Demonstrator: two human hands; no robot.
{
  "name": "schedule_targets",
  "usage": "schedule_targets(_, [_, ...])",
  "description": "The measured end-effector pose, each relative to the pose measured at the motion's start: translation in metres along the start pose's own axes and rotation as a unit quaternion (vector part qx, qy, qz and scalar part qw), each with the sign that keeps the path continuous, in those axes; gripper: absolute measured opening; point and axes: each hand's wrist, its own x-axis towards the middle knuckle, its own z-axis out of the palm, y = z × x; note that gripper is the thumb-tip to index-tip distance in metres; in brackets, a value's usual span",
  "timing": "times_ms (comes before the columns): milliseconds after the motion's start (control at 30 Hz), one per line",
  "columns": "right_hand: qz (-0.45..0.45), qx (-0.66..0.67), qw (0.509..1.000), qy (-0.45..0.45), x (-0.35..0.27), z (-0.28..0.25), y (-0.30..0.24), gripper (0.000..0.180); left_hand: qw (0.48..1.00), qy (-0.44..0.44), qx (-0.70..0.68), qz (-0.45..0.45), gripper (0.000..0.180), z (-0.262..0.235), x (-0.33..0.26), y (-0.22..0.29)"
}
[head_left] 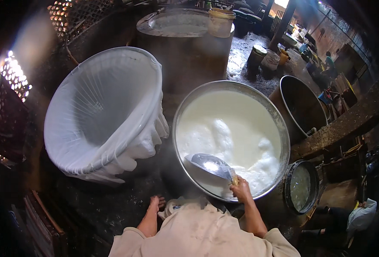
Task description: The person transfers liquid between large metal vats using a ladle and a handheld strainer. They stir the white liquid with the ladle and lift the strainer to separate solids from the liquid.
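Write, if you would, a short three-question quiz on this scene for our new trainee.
1. True or false: the person's right hand holds the ladle.
2. From the person's view, on which side of the vat is the white cloth? A. right; B. left; C. underneath.
3. Fill in the blank: white ____ lies on part of the pale liquid.

Key:
1. True
2. B
3. Foam
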Motion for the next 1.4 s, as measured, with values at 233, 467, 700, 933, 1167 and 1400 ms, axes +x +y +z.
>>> schedule_targets(233, [-0.089, -0.007, 0.994, -0.056, 0.032, -0.05, -0.119, 0.044, 1.0, 0.003, -0.017, -0.011, 0.044, -0.036, 0.003, 0.001])
schedule_targets(467, [-0.27, -0.317, 0.891, 0.183, 0.163, -0.002, -0.148, 0.043, 0.999, 0.004, -0.046, -0.026, 0.039, -0.051, 0.003, -0.019])
schedule_targets(700, [-0.096, -0.347, 0.932, 0.034, 0.162, 0.014, -0.095, 0.027, 0.998, 0.043, -0.042, 0.007, 0.036, -0.058, 0.011, -0.05])
schedule_targets(933, [-0.026, -0.313, 0.949, 0.0, 0.119, -0.006, -0.019, 0.028, 0.999, 0.004, -0.041, -0.029, 0.035, -0.048, 0.03, -0.063])
schedule_targets(1167, [-0.021, -0.329, 0.944, 0.008, 0.069, -0.065, 0.054, 0.021, 0.999, 0.015, -0.016, -0.035, 0.035, 0.008, 0.005, -0.033])
schedule_targets(1400, [-0.025, -0.324, 0.946, 0.02, 0.009, -0.163, 0.058, 0.029, 1.0, -0.02, -0.008, 0.018, 0.041, 0.045, -0.006, -0.046])
